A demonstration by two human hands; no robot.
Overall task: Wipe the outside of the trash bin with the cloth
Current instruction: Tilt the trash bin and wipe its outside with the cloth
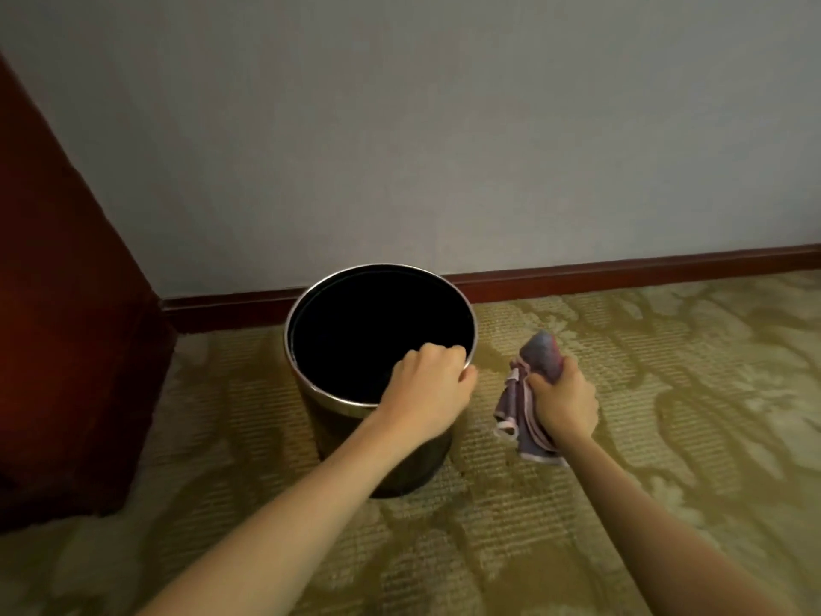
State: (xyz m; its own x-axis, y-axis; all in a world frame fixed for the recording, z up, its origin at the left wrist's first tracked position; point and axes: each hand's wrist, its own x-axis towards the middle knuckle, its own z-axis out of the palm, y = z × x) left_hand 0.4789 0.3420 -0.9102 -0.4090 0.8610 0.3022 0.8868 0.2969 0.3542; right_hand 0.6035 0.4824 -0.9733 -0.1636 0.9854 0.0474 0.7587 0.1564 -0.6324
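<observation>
So the trash bin [355,420] stands upright on the carpet [622,482], centre of frame, near the wall. Left hand [428,384] has its fingers curled over the near-right rim. Right hand [564,404] grips the bunched cloth [533,384] just right of the bin, apart from its side. No labels or writing I can read.
</observation>
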